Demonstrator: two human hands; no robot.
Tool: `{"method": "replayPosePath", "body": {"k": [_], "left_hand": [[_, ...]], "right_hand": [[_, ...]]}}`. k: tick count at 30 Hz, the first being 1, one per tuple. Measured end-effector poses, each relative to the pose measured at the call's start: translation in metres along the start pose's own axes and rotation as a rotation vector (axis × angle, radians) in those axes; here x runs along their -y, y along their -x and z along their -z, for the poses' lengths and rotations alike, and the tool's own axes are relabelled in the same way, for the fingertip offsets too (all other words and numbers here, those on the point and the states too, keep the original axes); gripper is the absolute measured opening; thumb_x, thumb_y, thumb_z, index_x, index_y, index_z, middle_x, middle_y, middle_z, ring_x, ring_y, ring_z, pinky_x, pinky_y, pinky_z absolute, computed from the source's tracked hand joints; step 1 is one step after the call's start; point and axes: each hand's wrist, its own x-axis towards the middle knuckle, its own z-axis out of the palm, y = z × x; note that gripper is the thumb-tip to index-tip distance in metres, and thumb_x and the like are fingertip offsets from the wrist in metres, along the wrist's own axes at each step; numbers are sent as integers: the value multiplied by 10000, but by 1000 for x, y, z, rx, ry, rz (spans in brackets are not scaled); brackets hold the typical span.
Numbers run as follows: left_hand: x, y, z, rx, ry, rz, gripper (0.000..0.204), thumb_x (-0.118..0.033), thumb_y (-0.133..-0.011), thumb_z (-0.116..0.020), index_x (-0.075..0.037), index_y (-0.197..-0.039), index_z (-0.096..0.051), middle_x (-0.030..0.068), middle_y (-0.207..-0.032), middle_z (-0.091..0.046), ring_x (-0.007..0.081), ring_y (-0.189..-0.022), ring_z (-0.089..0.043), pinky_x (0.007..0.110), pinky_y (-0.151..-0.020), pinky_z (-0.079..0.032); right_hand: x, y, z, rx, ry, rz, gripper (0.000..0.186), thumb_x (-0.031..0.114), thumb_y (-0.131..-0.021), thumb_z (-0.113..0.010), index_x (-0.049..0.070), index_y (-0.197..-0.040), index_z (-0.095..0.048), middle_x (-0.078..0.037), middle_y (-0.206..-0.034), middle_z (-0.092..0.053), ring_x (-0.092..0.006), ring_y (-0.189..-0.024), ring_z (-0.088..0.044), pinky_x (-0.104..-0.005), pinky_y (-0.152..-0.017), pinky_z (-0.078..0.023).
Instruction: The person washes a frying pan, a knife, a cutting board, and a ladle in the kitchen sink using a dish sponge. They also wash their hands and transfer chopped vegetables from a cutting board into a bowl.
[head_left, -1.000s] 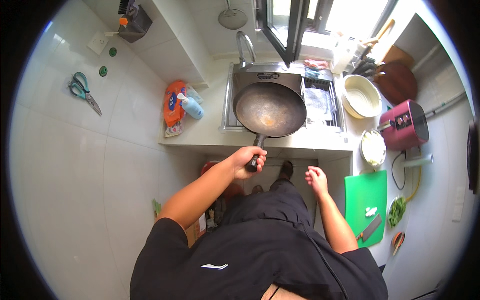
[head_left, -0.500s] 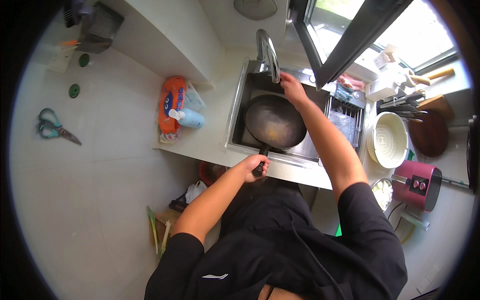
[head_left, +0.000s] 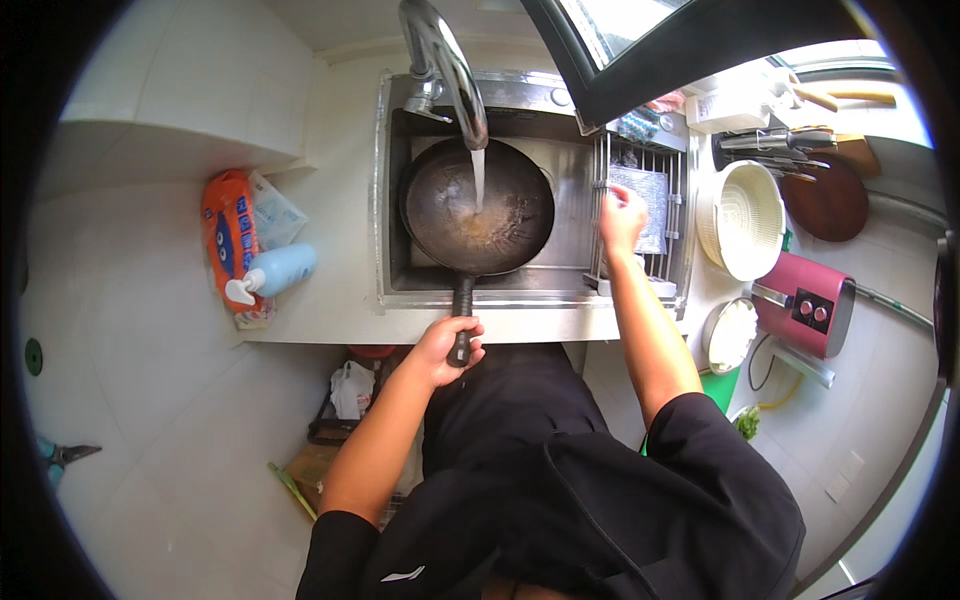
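A dark wok rests in the steel sink, its black handle sticking out over the front edge. My left hand is closed round that handle. From the curved chrome faucet, a stream of water falls into the wok, where the bottom shows a yellowish-brown patch. My right hand is over the left side of the metal draining rack, its fingers curled in. What those fingers hold, if anything, is hidden. Beneath it lies a silvery, grid-patterned sheet in the rack.
Left on the counter are an orange wipes pack and a blue pump bottle. To the right stand a cream colander, a bowl of white pieces, a knife holder and a pink appliance. The dark window frame juts above the sink.
Water now pours from the faucet into the wok. My right hand has left the faucet and moved right to the rack. My left hand keeps hold of the handle; the view has shifted.
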Motion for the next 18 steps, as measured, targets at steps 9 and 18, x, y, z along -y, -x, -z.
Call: {"method": "replayPosePath", "body": {"k": [9,18], "left_hand": [[-12,4,0,-1,-28,54,97,-188,-955,-587,-103,-922,-553,-3,-831,-594,92,-637,-580,276,-571,-557],[-15,5,13,62,96,121,131,-236,-947,-595,-125,-891,-556,50,-1033,-650,137,-674,-637,276,-564,-566]], "right_hand": [[-56,-30,32,-59,465,-173,232,269,-845,-608,118,-993,-704,-148,-1084,-666,-344,-1094,-577,-456,-985,-436],[51,-18,25,148,-270,341,115,120,-834,-509,15,-841,-554,-78,-758,-535,-218,-706,-517,-328,-690,-425]]}}
